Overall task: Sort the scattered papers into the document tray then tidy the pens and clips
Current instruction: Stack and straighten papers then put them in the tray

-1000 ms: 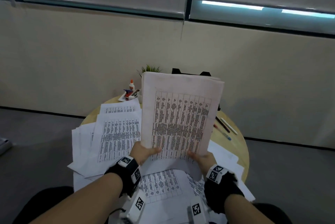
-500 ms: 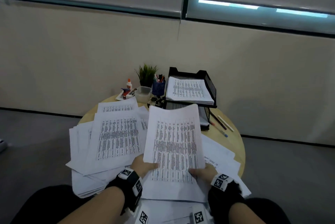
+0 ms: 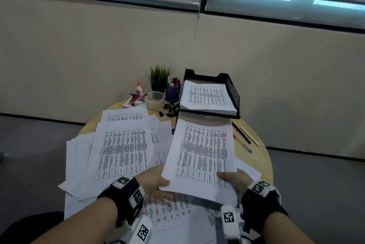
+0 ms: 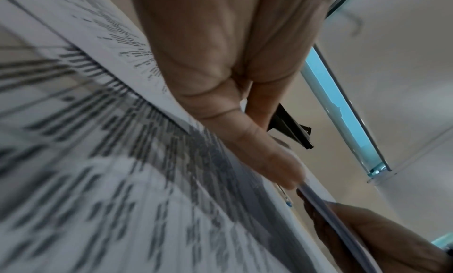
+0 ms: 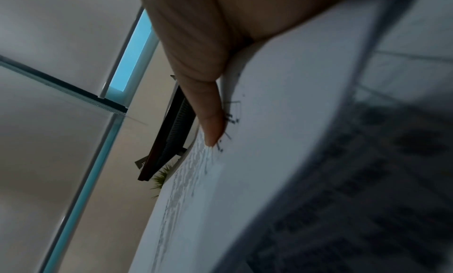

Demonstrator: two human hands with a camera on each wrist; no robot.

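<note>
Both hands hold one stack of papers (image 3: 201, 156) by its near edge: the left hand (image 3: 156, 182) pinches the near-left corner, thumb on top, and the right hand (image 3: 235, 181) pinches the near-right corner likewise. More scattered sheets (image 3: 122, 148) lie to the left on the round table (image 3: 256, 156). Straight ahead of the stack stands the document tray (image 3: 233, 93), already holding papers. The stack's long axis points at the tray, its far edge just short of the tray's front lip, the hands about equally near.

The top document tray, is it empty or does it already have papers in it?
Already holding papers: the top document tray carries a printed stack inside its black mesh walls.
</note>
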